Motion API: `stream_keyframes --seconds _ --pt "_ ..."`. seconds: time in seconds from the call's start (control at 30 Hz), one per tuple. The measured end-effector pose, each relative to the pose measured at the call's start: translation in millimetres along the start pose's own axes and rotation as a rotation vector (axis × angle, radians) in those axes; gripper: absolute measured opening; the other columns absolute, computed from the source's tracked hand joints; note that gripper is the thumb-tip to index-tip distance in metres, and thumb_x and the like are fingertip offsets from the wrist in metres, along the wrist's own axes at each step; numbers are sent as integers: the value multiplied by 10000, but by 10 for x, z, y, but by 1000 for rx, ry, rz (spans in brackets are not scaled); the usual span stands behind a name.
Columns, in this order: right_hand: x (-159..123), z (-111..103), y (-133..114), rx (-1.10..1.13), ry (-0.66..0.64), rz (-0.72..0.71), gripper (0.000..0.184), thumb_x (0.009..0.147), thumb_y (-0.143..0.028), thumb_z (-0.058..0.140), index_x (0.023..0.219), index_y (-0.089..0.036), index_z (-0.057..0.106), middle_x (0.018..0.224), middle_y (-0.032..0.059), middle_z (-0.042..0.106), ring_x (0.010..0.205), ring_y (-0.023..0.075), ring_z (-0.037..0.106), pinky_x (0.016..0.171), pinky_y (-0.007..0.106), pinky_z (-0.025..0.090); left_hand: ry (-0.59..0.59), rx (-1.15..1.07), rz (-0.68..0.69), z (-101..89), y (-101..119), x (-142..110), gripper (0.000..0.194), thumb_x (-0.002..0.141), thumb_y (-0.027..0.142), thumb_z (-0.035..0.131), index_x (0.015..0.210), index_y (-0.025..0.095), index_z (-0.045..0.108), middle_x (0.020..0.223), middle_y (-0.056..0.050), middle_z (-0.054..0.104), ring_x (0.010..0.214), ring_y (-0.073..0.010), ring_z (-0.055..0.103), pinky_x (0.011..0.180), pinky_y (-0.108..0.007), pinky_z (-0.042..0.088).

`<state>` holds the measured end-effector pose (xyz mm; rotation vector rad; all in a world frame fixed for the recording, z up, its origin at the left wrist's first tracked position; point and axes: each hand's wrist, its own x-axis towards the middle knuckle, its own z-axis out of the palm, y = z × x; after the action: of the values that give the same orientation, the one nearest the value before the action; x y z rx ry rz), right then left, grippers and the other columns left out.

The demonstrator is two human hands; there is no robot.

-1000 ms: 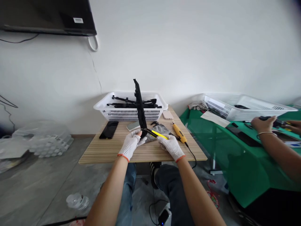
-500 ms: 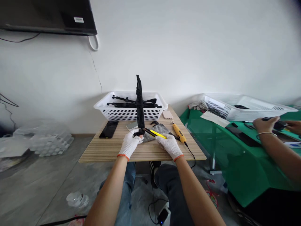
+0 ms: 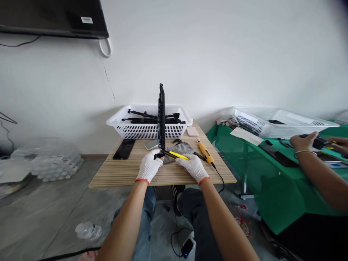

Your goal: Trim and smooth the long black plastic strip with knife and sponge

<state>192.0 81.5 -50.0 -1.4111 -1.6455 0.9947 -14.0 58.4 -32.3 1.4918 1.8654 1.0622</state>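
Note:
In a white knit glove, my left hand (image 3: 150, 165) is closed round the lower end of a long black plastic strip (image 3: 161, 116). The strip stands upright, its top reaching above the basket behind. My right hand (image 3: 193, 166), gloved too, grips a yellow-and-black utility knife (image 3: 179, 156). The knife's dark front end points left and meets or overlaps the strip's base; exact contact is hard to see. A grey cloth (image 3: 182, 148) lies beneath the knife. To the right of it rests a yellow corded rotary tool (image 3: 206, 152).
Behind my hands a white basket (image 3: 127, 128) holds several black strips. A black phone (image 3: 124, 149) and a pale phone (image 3: 192, 131) lie on the wooden table (image 3: 114, 177). On the right, a co-worker's hands (image 3: 303, 142) handle a dark tool over a green table (image 3: 239, 152).
The black strip has turned slightly and stands straighter. My right hand and the knife have shifted a little left. The whole view has also moved slightly.

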Motion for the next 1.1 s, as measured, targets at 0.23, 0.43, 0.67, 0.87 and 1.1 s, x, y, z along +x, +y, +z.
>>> stream_keyframes --seconds 0.23,0.43,0.67,0.87,1.1 --pt "19 18 75 -20 24 -38 432 737 -526 686 917 -145 782 652 33 691 591 158 581 537 241 409 35 -25 2 19 4 -12 415 716 296 750 1128 249 747 858 -62 769 883 -262 716 858 -357 511" --pt "17 12 65 11 14 -63 422 738 -500 698 931 -136 787 686 30 706 633 160 596 560 241 423 70 19 35 -5 40 -40 395 730 275 755 1125 263 745 1067 -76 766 1065 -289 681 929 -365 496" --pt "20 11 77 20 2 -77 452 735 -484 715 1001 -125 783 721 32 728 689 182 642 650 264 472 113 234 106 -6 131 -132 387 828 283 660 1211 248 701 1245 -83 705 1166 -305 634 957 -384 501" --pt "17 12 67 21 28 -73 432 735 -483 711 982 -137 788 774 47 749 740 207 665 693 286 487 104 287 106 10 188 -167 372 839 274 649 1207 246 698 1244 -92 696 1153 -295 636 929 -364 509" --pt "-4 -2 34 35 33 -70 427 724 -480 703 967 -138 784 755 39 732 739 203 651 667 275 488 124 286 110 7 169 -169 356 836 266 652 1189 258 703 1222 -86 705 1136 -286 640 913 -355 506"
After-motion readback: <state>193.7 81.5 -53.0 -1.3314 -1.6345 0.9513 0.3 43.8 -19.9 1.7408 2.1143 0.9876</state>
